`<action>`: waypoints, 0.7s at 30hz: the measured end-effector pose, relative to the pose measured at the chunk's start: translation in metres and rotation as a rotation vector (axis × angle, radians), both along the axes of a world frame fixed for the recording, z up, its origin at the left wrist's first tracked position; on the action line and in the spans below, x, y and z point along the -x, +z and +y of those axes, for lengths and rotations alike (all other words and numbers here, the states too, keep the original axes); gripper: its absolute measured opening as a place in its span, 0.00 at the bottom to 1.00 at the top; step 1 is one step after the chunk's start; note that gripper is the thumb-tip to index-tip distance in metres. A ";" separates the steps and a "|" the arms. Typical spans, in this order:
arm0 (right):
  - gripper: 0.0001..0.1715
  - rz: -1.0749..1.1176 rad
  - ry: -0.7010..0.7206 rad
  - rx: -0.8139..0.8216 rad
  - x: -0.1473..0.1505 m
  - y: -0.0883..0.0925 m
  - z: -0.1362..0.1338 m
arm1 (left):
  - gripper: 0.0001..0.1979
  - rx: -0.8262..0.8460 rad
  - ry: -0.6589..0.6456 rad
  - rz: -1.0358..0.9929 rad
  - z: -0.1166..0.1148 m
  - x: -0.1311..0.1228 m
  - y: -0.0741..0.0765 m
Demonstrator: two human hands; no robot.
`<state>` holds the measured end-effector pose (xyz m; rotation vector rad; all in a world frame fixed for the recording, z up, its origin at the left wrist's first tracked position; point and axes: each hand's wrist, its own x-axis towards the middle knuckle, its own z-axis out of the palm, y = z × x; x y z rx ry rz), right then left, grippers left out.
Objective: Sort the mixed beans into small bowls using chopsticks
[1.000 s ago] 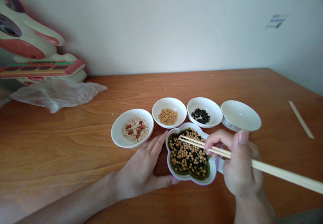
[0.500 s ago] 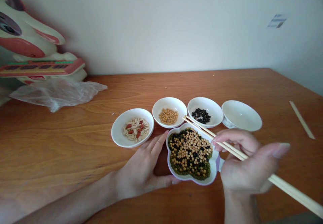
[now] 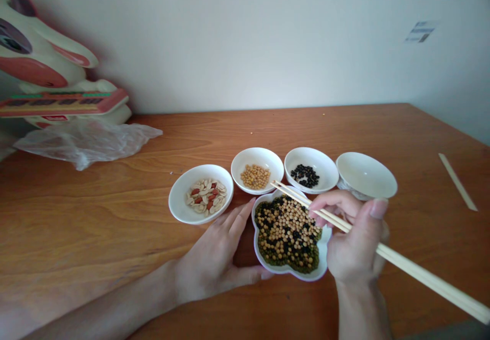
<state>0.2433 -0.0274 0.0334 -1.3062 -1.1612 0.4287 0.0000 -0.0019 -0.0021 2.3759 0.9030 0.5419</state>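
In the head view a flower-shaped bowl (image 3: 324, 250) holds green mung beans, black beans and pale soybeans. My left hand (image 3: 218, 250) grips its left side, fingers along the rim and thumb at the lower edge. My right hand (image 3: 354, 233) is closed on a pair of wooden chopsticks (image 3: 417, 276). Their tips reach over the bowl's far edge, close to the right rim of a white bowl of soybeans (image 3: 255, 176); whether they pinch anything is too small to tell. To the right stands a white bowl of black beans (image 3: 305, 175).
A white bowl of peanuts (image 3: 206, 197) stands beyond my left hand. At the right are a white bowl (image 3: 369, 176) and a paper chopstick sleeve or flat strip (image 3: 457, 181). A clear plastic bag (image 3: 88, 141) lies before a cow-shaped toy keyboard (image 3: 65, 102) by the wall.
My right hand has moved left, carrying the chopstick tips from near the black beans' bowl toward the soybeans' bowl. My left hand and the bowls have stayed in place.
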 end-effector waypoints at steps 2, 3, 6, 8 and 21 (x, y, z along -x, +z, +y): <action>0.48 0.001 -0.007 0.012 0.000 0.000 0.001 | 0.62 -0.004 0.001 0.000 0.000 0.000 -0.001; 0.48 0.001 -0.010 0.017 0.000 0.000 0.001 | 0.62 -0.006 0.002 0.001 0.000 0.001 -0.001; 0.49 0.004 -0.008 0.022 0.000 -0.001 0.001 | 0.62 0.002 0.001 0.014 0.001 0.000 0.000; 0.48 0.003 -0.002 0.024 0.000 -0.001 0.000 | 0.61 0.012 -0.001 0.010 0.001 0.000 0.002; 0.52 -0.034 0.010 0.034 -0.008 0.002 -0.003 | 0.62 0.005 0.002 0.005 0.002 0.001 0.000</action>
